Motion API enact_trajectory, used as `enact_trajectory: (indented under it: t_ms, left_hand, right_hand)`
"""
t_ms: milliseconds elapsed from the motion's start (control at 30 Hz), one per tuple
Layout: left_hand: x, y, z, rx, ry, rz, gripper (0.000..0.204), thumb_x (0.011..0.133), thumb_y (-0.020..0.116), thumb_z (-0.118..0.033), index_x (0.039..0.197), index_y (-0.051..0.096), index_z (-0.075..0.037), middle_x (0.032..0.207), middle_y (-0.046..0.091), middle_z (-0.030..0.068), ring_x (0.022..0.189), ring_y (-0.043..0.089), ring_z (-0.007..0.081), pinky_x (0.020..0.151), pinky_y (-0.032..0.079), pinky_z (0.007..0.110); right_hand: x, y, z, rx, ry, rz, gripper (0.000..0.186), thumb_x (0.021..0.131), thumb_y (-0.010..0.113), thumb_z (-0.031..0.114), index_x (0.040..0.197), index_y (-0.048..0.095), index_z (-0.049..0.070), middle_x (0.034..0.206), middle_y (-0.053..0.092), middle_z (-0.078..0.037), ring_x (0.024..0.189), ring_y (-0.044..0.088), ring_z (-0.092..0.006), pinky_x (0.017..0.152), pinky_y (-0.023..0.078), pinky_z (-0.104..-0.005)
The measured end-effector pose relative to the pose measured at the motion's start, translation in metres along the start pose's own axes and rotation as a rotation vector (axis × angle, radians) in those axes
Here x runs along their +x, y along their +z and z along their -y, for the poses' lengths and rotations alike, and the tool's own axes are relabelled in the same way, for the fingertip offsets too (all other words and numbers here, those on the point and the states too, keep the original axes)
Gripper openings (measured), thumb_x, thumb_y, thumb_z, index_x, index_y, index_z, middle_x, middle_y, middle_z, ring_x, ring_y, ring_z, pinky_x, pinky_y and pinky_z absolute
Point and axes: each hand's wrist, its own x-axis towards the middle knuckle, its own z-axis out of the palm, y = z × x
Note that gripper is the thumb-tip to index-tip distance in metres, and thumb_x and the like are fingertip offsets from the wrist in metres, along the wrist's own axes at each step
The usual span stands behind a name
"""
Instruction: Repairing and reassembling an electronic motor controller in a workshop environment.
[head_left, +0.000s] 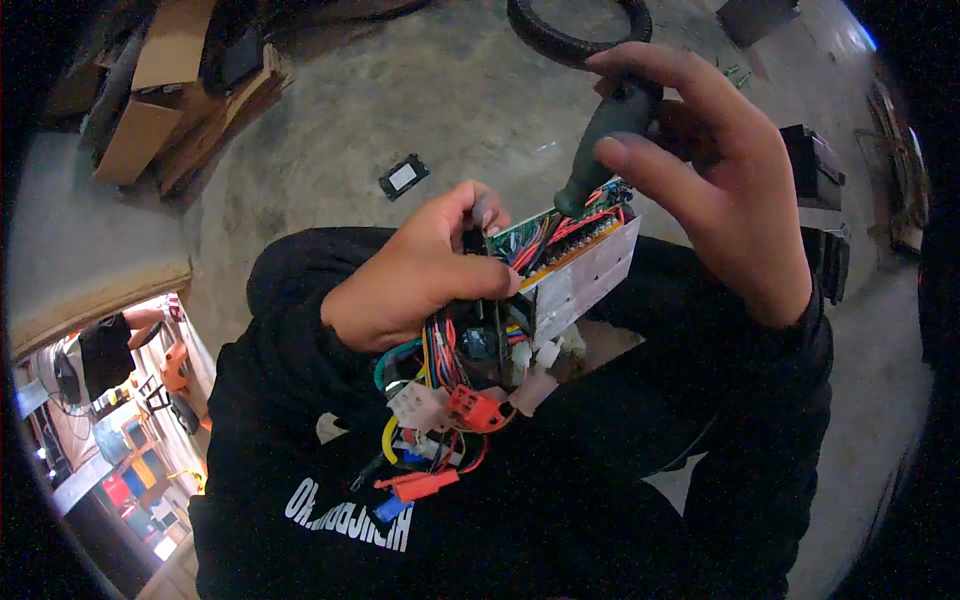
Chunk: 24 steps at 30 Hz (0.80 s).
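Note:
My left hand (415,265) is closed around one end of an opened electronic controller, thumb on the near side and fingers on the far side. The controller has a pale metal side plate (590,278) and a green circuit board with red, black and blue wires over it. A bundle of wires (440,350) hangs from its left end, ending in white, red and blue plug connectors (475,408). In my right hand (735,185) is a dark-handled screwdriver (606,135), gripped between thumb and fingers. It slants down to the board; its tip is hidden among the wires.
On the concrete floor ahead lies a small black plate with a white label (403,177). A black tyre (550,38) lies farther off. Flattened cardboard (170,50) leans at far left, dark boxes (812,165) stand right. Through a doorway at left, another person (105,350) is partly visible.

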Motion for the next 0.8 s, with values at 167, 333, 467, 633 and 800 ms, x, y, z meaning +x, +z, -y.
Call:
enact_trajectory:
  t_ms: [167, 333, 467, 633, 800]
  left_hand:
    - [0.001, 0.002, 0.007, -0.061, 0.04, 0.032, 0.041, 0.072, 0.071, 0.002, 0.1, 0.042, -0.005, 0.099, 0.047, 0.0031, 0.09, 0.054, 0.0114, 0.072, 0.049, 0.028]
    - [-0.001, 0.01, 0.002, -0.023, -0.034, 0.031, 0.041, 0.072, 0.07, 0.003, 0.1, 0.041, -0.006, 0.095, 0.049, 0.0028, 0.087, 0.054, 0.0111, 0.072, 0.049, 0.027]
    - [0.001, 0.008, 0.008, -0.078, 0.033, 0.051, 0.041, 0.072, 0.07, 0.003, 0.099, 0.041, -0.006, 0.093, 0.049, 0.0029, 0.086, 0.054, 0.0105, 0.071, 0.048, 0.027]
    - [-0.002, 0.012, 0.016, -0.008, 0.02, -0.004, 0.04, 0.072, 0.069, 0.003, 0.099, 0.041, -0.006, 0.093, 0.048, 0.0028, 0.084, 0.053, 0.0103, 0.07, 0.048, 0.027]
    - [-0.001, 0.016, 0.012, -0.025, 0.016, 0.004, 0.041, 0.072, 0.069, 0.003, 0.099, 0.041, -0.006, 0.093, 0.048, 0.0029, 0.084, 0.053, 0.0104, 0.07, 0.048, 0.027]
  right_hand:
    - [0.002, 0.0, 0.003, -0.515, -0.122, -0.063, 0.041, 0.08, 0.077, 0.017, 0.114, 0.061, 0.001, 0.085, 0.061, -0.002, 0.077, 0.057, -0.0095, 0.069, 0.047, -0.0254]
    - [-0.002, 0.017, -0.005, -0.412, -0.066, -0.097, 0.042, 0.081, 0.077, 0.019, 0.117, 0.061, 0.003, 0.092, 0.063, -0.005, 0.077, 0.058, -0.012, 0.069, 0.048, -0.0258]
    - [-0.009, 0.026, -0.011, -0.12, -0.033, -0.123, 0.047, 0.085, 0.071, 0.013, 0.128, 0.054, 0.002, 0.11, 0.061, -0.008, 0.087, 0.064, -0.0151, 0.076, 0.052, -0.0282]
    - [-0.027, 0.015, -0.004, 0.218, 0.059, 0.026, 0.057, 0.087, 0.062, -0.001, 0.14, 0.043, 0.002, 0.125, 0.055, -0.01, 0.103, 0.065, -0.0178, 0.086, 0.053, -0.0309]
    - [-0.018, 0.004, -0.007, 0.312, 0.08, 0.087, 0.058, 0.083, 0.065, -0.004, 0.137, 0.046, 0.001, 0.127, 0.054, -0.01, 0.101, 0.064, -0.0171, 0.087, 0.053, -0.0317]
